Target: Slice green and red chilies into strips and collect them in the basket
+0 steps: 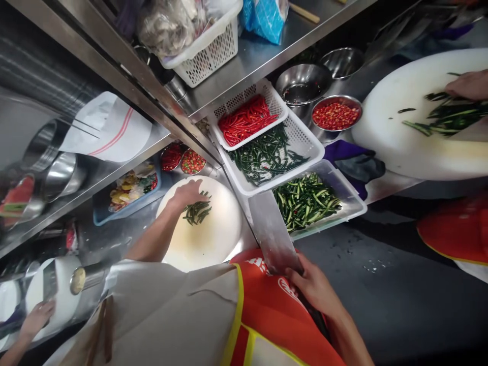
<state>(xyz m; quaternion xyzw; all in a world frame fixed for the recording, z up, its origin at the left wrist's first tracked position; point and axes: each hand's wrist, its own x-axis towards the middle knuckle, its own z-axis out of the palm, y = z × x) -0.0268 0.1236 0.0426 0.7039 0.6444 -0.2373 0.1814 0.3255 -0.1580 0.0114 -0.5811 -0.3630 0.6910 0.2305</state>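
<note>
My left hand (188,195) reaches over a round white cutting board (224,223), its fingers spread at a small pile of cut green chillies (197,213). I cannot make out whether any pieces are between the fingers. In my right hand (310,284) is a cleaver (269,229), held by its handle beside my red apron. Its broad blade points away from me, next to a clear plastic tub (348,201) of cut green chillies (305,201). Behind the tub, a white basket (305,137) holds thin whole green chillies (267,155).
A smaller basket of red chillies (246,122) rests on the white one. A bowl of chopped red chillies (336,114) stands beyond. Co-workers' hands (467,85) work at boards far right and far left. A metal shelf (267,56) overhangs the counter.
</note>
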